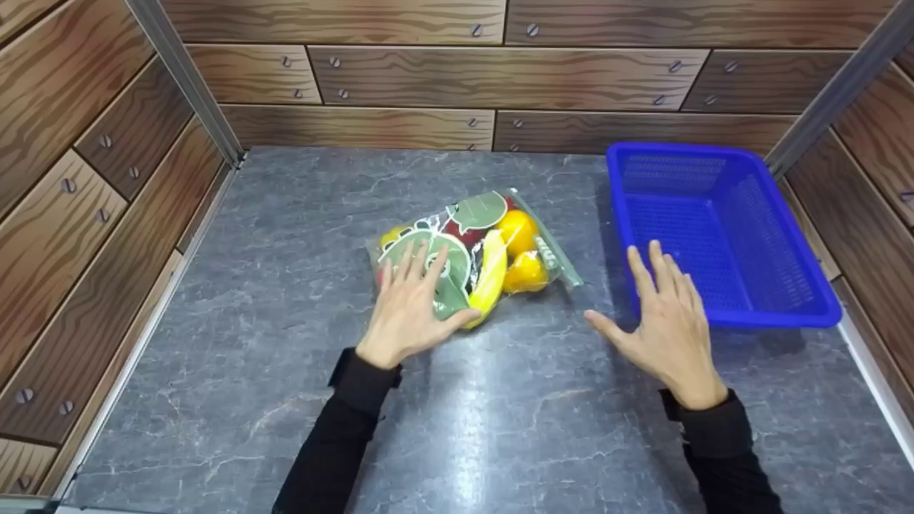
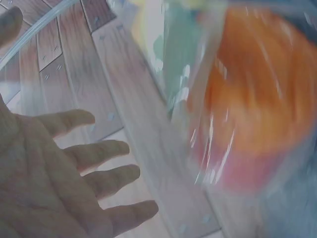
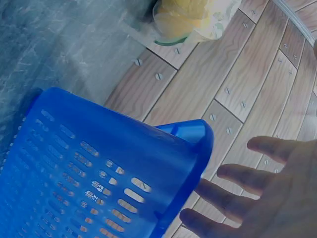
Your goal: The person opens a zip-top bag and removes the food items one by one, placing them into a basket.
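A clear zip bag with green printed patches [image 1: 480, 211] lies on the grey table, full of toy-like fruit. Through its plastic show a yellow banana [image 1: 490, 275], an orange [image 1: 518, 232], a second orange-yellow fruit [image 1: 527, 272] and a dark red one. Over the bag's left part, fingers spread and straight, is my left hand [image 1: 408, 307]; in the left wrist view the bag's orange fruit [image 2: 262, 79] looms beside it. My right hand [image 1: 668, 332], also spread and holding nothing, hovers by the near left corner of a blue plastic basket [image 1: 742, 318], overlapping its rim in the head view.
The blue basket has slotted walls, seen close in the right wrist view, and stands at the table's right side. Wood-patterned panels [image 1: 400, 75] enclose the grey marbled table [image 1: 235, 343] at the back and both sides, with metal posts at the corners.
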`<state>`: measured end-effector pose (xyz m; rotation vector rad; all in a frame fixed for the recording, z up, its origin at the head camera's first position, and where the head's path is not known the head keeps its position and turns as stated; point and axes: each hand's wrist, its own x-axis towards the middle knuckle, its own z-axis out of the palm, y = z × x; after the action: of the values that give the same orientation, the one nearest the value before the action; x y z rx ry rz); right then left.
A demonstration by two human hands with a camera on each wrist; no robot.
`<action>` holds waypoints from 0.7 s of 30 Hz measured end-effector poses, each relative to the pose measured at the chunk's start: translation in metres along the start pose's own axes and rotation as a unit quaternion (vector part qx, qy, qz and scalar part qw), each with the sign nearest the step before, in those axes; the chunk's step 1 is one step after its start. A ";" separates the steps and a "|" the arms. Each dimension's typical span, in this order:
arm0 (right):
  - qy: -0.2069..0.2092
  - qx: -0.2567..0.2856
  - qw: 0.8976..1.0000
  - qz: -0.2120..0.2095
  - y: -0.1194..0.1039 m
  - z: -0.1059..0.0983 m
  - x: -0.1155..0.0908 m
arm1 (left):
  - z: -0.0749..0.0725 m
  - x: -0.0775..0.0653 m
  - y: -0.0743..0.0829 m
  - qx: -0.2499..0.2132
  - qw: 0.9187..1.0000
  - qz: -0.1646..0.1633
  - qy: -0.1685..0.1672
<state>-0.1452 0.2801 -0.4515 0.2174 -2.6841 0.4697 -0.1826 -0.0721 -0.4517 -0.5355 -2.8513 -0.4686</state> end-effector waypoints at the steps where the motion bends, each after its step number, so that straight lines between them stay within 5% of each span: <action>1: 0.002 0.002 1.000 0.002 0.001 0.000 0.000 | 0.003 0.003 0.002 0.000 1.000 0.000 -0.006; 10: 0.038 0.010 0.999 0.027 0.016 0.011 0.011 | 0.034 0.021 0.002 0.005 0.999 -0.017 -0.035; 21: 0.078 -0.034 0.996 0.036 0.031 0.028 0.014 | 0.052 0.022 -0.006 0.114 0.992 -0.028 -0.053</action>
<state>-0.1746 0.2979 -0.4787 0.0629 -2.5568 0.3975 -0.2123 -0.0526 -0.4962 -0.4524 -2.9739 -0.1212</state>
